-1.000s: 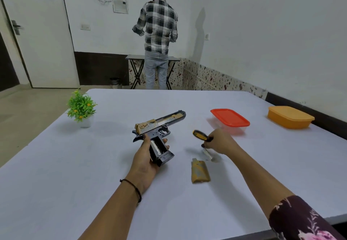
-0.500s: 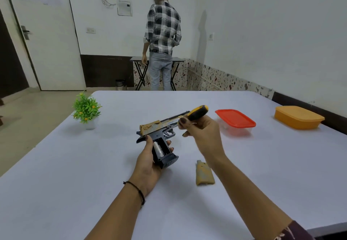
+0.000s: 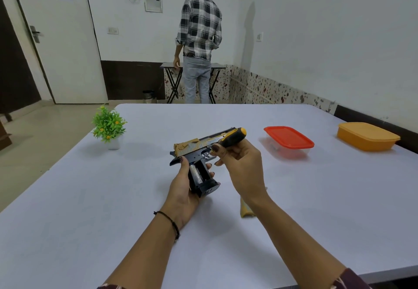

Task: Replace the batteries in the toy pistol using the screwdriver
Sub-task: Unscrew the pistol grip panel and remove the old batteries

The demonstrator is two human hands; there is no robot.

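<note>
The toy pistol (image 3: 195,155) is held above the middle of the desk (image 3: 79,209), its barrel toward the far right corner and its grip toward the near edge. The left hand (image 3: 181,190) has its fingers curled around the grip from below. The side of the grip is open, and 1 silver battery (image 3: 195,174) lies in this compartment. The right hand (image 3: 243,164) pinches the black and yellow handle of the screwdriver (image 3: 233,136), just beside the trigger; the shaft is hidden. A gold cover piece (image 3: 245,212) lies on the desk, mostly hidden behind the right forearm.

Toward the right edge stand 2 containers, apart from each other. The clear box (image 3: 294,153) has a red lid on it; something small is inside, but I cannot tell what. The orange box (image 3: 366,136), at the right edge, is closed and its content is not visible. Near the left edge, on the far side, stands a small green plant (image 3: 108,124) in a white pot.

The desk top is pale and plain. Behind it, the room has white walls, a white door (image 3: 63,46) on the left, and a person (image 3: 200,28) in a checked shirt standing, back turned, at a folding table (image 3: 169,65).
</note>
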